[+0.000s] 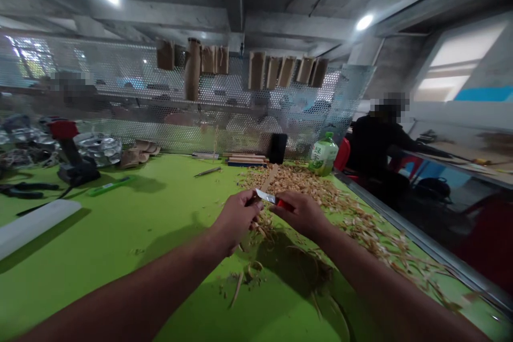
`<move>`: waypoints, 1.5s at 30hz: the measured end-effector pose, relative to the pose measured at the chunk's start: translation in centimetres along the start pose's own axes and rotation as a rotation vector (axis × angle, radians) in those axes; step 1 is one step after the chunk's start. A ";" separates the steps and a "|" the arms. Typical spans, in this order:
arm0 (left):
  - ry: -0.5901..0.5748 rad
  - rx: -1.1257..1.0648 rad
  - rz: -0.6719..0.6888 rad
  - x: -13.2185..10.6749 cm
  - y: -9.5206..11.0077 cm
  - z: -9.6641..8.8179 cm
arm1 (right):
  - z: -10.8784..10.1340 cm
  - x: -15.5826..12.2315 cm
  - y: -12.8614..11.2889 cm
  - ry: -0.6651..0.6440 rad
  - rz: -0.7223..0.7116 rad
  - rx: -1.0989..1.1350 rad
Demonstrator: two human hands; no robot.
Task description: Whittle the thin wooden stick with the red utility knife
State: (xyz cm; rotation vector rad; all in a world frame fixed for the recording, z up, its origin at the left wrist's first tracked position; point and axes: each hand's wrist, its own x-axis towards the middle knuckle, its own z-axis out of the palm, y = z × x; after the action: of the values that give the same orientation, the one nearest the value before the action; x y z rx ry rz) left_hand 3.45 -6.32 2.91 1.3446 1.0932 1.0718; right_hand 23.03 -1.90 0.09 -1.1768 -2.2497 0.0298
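Pale wooden stick sits in the person's left hand, with its top end poking up past the fingers, above the table. From where I watch, that hand looks shut tight around the low end of the stick. The right hand is shut around a small knife with a red handle. Its shiny steel blade lies just by the left thumb, and I cannot tell if it is touching the wood. That is the big worry: if the blade slips, it could cut the thumb. A loose grip or a hard spot in the wood could cause that slip. I count two hands, one stick and one knife here. Curly pale wood shavings lie in one big heap, too many to count, on the bright green table. Farther off, I count one thin brown-handled knife, one green plastic bottle, and one flat black slab. About nine brown paper bags hang on a gray metal mesh screen. One person in a black top sits off to the right.
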 end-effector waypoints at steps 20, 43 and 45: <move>-0.085 -0.043 -0.027 0.1 -0.8 -0.2 | -2.0 1.3 3.6 0.319 0.321 0.026; -0.019 -0.007 0.016 0.5 -0.9 -0.3 | -0.3 0.2 -0.6 -0.029 0.041 -0.006; -0.031 -0.026 0.014 0.5 -0.8 -0.4 | -0.3 0.3 -0.5 0.006 0.037 -0.030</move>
State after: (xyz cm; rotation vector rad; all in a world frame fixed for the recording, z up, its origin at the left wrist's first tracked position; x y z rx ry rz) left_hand 3.12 -5.76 2.11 1.3452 1.0452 1.0692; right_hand 22.66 -2.10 0.61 -1.2327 -2.2306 0.0068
